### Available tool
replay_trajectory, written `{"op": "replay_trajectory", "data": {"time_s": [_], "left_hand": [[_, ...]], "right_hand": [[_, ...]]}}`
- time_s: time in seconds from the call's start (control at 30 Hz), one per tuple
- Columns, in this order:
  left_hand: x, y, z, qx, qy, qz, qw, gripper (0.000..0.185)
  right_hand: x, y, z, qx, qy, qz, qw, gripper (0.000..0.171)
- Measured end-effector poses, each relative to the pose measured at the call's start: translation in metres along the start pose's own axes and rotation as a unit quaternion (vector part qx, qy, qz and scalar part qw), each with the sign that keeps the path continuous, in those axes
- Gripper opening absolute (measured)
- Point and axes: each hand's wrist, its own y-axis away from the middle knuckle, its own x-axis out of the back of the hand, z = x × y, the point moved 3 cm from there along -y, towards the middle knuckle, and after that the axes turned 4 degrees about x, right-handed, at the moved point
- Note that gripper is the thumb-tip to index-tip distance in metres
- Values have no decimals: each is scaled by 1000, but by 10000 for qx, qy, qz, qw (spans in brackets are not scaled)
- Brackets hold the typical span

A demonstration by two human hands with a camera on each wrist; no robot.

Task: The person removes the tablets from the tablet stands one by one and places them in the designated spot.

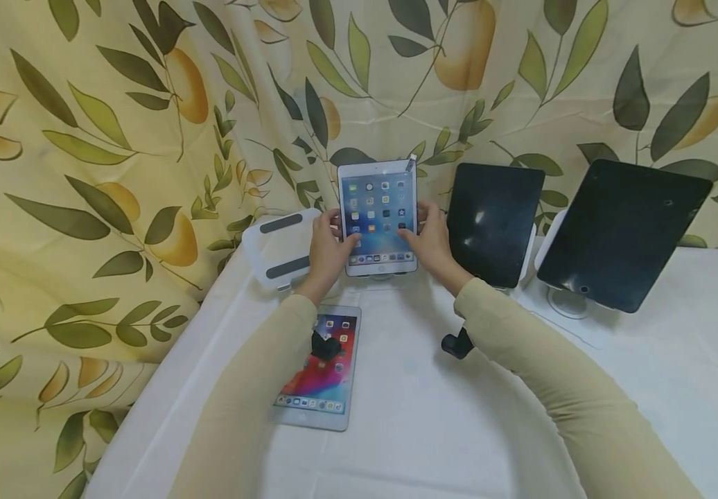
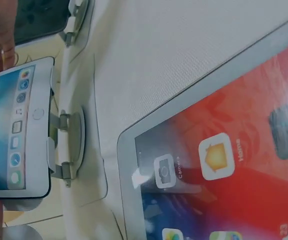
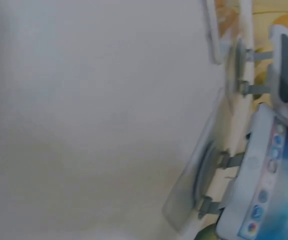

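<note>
- Behind my bench point(image 1: 434, 430), which is covered in white cloth, hangs a yellow curtain point(image 1: 116, 138) printed with green leaves and orange fruit.
- Farthest left on the bench stands an empty white stand point(image 1: 279, 247) with two grey pads, just beside my left wrist.
- Below it, a second small tablet point(image 1: 321, 366) lies flat on the cloth with its red and blue home screen lit; my left forearm crosses over its upper part.
- My left hand point(image 1: 326, 248) grips the left edge of the lit tablet point(image 1: 378, 216), thumb curled onto the front of the screen.
- That tablet sits upright near the middle of the bench's far side, resting on a small stand point(image 2: 66, 147) with a round base, as the left wrist view shows.
- My right hand point(image 1: 430, 239) grips the tablet's right edge, thumb on the front, fingers hidden behind.
- Next to my right hand, a dark tablet point(image 1: 494, 223) leans on its own stand, screen off.
- Farthest right, a larger dark tablet point(image 1: 621, 234) sits tilted on a white round-based stand point(image 1: 567, 302).
</note>
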Motion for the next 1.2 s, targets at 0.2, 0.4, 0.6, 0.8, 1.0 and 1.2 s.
{"op": "replay_trajectory", "data": {"time_s": [0.2,0.4,0.6,0.8,1.0,1.2], "left_hand": [[2,1,-2,-96,420,108,9990,46],[3,0,-3,-105,1201,142,9926,43],[7,-2,1,-6,1430,53,9897,43],[10,0,4,50,1381,67,9904,42],[10,9,9,144,1384,-104,9902,42],[13,20,11,15,1428,-265,9894,43]], "right_hand": [[3,-1,5,217,17,36,9998,58],[7,-4,4,442,11,-31,9990,62],[12,-6,3,417,61,-93,9991,67],[19,0,-4,513,212,-197,9983,67],[26,11,-7,708,305,-172,9969,65],[31,24,-6,646,340,-229,9971,65]]}}
